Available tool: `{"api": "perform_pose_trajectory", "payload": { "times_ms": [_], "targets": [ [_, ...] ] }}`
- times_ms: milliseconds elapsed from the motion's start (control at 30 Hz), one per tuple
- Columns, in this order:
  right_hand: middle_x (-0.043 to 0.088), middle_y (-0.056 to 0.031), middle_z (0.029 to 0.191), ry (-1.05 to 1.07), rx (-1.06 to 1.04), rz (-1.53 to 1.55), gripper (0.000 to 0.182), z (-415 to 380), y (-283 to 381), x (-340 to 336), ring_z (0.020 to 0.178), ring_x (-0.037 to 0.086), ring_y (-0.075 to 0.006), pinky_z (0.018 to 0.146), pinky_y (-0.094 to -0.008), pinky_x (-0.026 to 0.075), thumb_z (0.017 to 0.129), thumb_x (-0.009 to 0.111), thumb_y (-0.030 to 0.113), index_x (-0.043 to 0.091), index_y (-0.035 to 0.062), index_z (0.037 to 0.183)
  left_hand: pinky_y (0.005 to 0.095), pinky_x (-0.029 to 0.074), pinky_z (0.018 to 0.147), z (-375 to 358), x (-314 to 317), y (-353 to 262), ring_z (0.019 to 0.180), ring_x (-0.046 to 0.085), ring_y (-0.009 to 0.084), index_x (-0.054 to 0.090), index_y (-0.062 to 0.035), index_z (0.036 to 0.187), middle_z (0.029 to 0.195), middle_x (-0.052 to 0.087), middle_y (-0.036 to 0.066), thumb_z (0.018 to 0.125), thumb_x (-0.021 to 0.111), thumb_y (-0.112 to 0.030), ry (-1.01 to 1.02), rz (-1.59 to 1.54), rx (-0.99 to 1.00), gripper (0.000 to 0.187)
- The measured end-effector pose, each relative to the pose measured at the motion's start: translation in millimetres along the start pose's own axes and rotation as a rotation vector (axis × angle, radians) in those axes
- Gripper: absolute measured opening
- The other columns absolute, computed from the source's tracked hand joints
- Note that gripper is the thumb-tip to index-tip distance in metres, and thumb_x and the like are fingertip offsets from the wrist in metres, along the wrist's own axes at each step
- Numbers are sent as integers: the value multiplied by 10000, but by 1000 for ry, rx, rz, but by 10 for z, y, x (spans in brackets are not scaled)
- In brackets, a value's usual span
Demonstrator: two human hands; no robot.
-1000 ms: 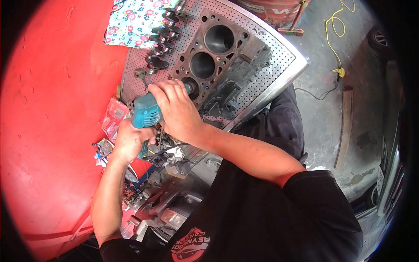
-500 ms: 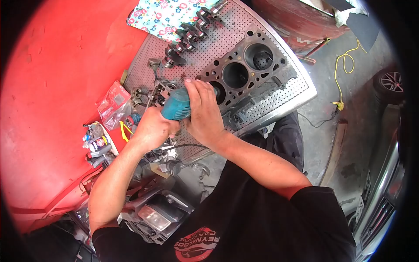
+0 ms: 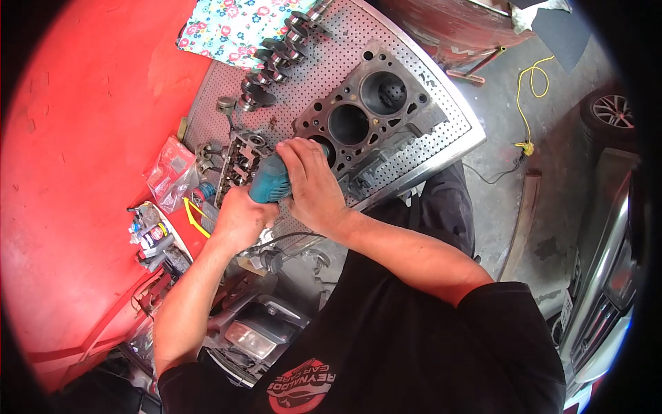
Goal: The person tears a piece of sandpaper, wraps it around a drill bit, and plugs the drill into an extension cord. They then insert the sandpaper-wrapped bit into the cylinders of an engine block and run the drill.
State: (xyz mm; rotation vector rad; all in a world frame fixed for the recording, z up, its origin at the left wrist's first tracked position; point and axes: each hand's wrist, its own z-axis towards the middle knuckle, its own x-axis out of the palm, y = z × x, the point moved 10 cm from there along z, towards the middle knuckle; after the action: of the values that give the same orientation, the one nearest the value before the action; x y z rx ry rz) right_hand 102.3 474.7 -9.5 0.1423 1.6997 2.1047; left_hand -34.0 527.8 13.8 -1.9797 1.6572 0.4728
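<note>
A teal corded power drill lies across the near end of an engine block. My left hand is closed round its handle. My right hand is wrapped over the front of its body, hiding most of the nose. The drill points at the nearest cylinder bore, partly covered by my right hand; whether a tool sits inside the bore is hidden. Two further bores show open. Left of the drill lies a metal engine part, perhaps a cylinder head, with pistons and rods beside it.
A crankshaft rests on the perforated metal table near a floral cloth. Plastic bags and bottles lie on the red surface at left. A yellow cord runs over the floor; a car stands at right.
The whole view has shifted, so the table and block appear further left. Both hands keep hold of the drill, which sits slightly lower and further left in view.
</note>
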Motion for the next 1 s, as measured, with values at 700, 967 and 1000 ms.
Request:
{"api": "perform_pose_trajectory", "payload": {
  "times_ms": [700,967,1000],
  "targets": [
    [480,-219,1273,-71,-137,-3,697,151,804,-33,1215,470,-438,1092,-559,365,706,677,35,480,-19,1372,300,487,610,-851,-503,-181,631,608,125,672,18,831,693,659,51,776,645,-29,-61,-147,12,77],
    [473,-220,1275,-81,-116,37,719,144,802,-89,1221,466,-442,1101,-562,355,712,675,29,448,-13,1392,322,504,608,-834,-485,-213,620,623,175,653,18,791,703,667,92,735,631,-45,-80,-99,25,87],
    [472,-221,1275,-86,-110,40,731,129,750,-80,1222,465,-443,1103,-562,353,707,680,27,441,-11,1397,323,504,609,-787,-465,-203,622,622,174,653,17,788,700,666,91,736,634,-47,-74,-97,22,84]
  ]
}}
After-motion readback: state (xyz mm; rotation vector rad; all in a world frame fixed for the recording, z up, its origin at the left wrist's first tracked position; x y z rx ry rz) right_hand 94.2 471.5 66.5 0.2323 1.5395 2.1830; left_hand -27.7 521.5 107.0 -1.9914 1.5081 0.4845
